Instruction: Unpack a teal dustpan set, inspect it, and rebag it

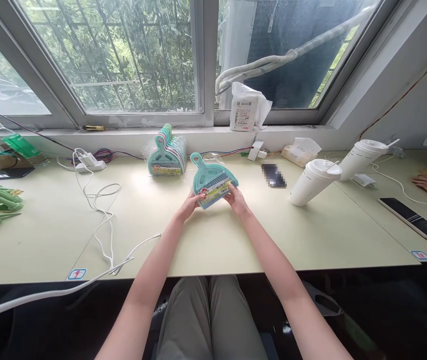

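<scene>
Broadly, my desk (pixel 236 240) under the window carries everything within reach. At the back a stack of dustpans (pixel 166 152) leans in its wrapper. In front of it I hold one teal dustpan (pixel 213 182), tilted so its label faces me: my left hand (pixel 190 204) pinches the lower left corner, my right hand (pixel 236 199) the lower right, both closed on it.

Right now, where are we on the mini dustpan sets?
Done: nothing visibly set aside as finished. In hand: left hand and right hand both hold one teal dustpan set by its label edge, above the table. Left: a wrapped stack of dustpan sets stands by the window, untouched.
</scene>
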A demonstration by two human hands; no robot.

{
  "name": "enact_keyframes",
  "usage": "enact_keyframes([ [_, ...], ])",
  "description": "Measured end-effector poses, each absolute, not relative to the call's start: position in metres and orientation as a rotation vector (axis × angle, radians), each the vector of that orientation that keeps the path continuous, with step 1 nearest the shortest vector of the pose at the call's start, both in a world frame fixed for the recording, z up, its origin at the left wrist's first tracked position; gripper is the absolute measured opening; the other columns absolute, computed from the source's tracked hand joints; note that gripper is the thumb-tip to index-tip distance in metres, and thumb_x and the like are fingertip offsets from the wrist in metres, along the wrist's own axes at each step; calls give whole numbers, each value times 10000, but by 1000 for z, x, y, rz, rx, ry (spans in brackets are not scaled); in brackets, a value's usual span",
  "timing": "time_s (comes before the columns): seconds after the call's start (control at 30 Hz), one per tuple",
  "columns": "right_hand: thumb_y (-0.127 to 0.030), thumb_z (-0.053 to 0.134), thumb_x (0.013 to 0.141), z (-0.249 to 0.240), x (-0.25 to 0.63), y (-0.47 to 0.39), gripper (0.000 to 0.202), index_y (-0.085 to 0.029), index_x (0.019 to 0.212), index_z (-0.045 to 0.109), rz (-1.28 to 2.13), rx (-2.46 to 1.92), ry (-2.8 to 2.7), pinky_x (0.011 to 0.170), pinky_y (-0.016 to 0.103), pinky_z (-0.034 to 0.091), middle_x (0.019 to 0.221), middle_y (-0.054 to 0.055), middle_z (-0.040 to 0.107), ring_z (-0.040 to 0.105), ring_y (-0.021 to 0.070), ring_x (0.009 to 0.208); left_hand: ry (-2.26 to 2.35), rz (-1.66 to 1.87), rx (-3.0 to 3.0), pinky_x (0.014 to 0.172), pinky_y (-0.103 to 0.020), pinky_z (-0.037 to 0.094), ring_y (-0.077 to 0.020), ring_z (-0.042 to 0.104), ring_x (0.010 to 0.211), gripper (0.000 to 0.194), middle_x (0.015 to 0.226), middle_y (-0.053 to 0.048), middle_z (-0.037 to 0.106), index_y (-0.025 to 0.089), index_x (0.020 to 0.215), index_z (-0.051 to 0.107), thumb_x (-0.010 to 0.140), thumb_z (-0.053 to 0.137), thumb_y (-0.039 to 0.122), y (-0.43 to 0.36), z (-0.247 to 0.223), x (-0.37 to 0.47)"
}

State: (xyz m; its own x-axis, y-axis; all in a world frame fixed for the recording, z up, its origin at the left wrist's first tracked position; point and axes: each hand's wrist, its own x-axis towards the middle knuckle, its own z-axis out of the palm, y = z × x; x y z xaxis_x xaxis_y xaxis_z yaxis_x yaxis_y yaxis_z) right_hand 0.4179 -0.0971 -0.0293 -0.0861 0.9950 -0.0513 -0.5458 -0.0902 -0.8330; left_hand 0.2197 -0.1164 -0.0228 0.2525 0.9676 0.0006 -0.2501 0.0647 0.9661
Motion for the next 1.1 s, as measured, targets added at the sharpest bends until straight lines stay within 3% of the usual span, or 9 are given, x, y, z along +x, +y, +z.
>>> enact_keyframes([
  [0.13,-248,830,564,-30,409,-104,528,-229,1031,585,1482,-789,-880,845,338,572,992,11,710,668,181,941,831,1106,1111,891,-476,502,-298,612,1089,647,1282,-112,591,234,1338,449,748,683,364,-119,-18,216],
  [0.23,-253,831,549,-32,409,-104,490,-212,976,595,1390,-808,-799,840,348,574,910,8,713,677,181,895,729,894,1165,853,-499,510,-322,637,1047,601,1306,-141,570,238,1331,480,783,652,413,-129,-14,222],
  [0.33,-254,825,558,-30,412,-104,477,-215,978,600,1352,-756,-762,876,348,560,960,21,710,675,187,939,603,710,1179,889,-497,490,-334,582,1145,542,1368,-149,516,249,1312,515,814,622,436,-136,-12,233],
  [0.57,-224,808,574,-31,411,-102,444,-219,964,596,1400,-743,-736,890,342,562,957,11,718,692,181,915,737,1122,1138,949,-437,457,-290,490,1251,540,1389,-83,506,281,1309,490,817,597,477,-129,-15,236],
  [0.93,-170,750,624,-33,419,-94,377,-195,970,601,1509,-779,-745,783,272,590,952,9,721,703,157,846,880,1088,1229,884,-430,493,-265,530,1185,574,1351,-63,525,304,1340,408,797,580,383,-127,-18,232],
  [1.1,-172,747,635,-34,417,-94,367,-196,969,599,1504,-774,-748,792,277,590,945,8,719,701,158,843,891,1068,1224,854,-442,511,-220,647,990,602,1326,-78,544,297,1374,338,802,520,337,-128,-17,232],
])
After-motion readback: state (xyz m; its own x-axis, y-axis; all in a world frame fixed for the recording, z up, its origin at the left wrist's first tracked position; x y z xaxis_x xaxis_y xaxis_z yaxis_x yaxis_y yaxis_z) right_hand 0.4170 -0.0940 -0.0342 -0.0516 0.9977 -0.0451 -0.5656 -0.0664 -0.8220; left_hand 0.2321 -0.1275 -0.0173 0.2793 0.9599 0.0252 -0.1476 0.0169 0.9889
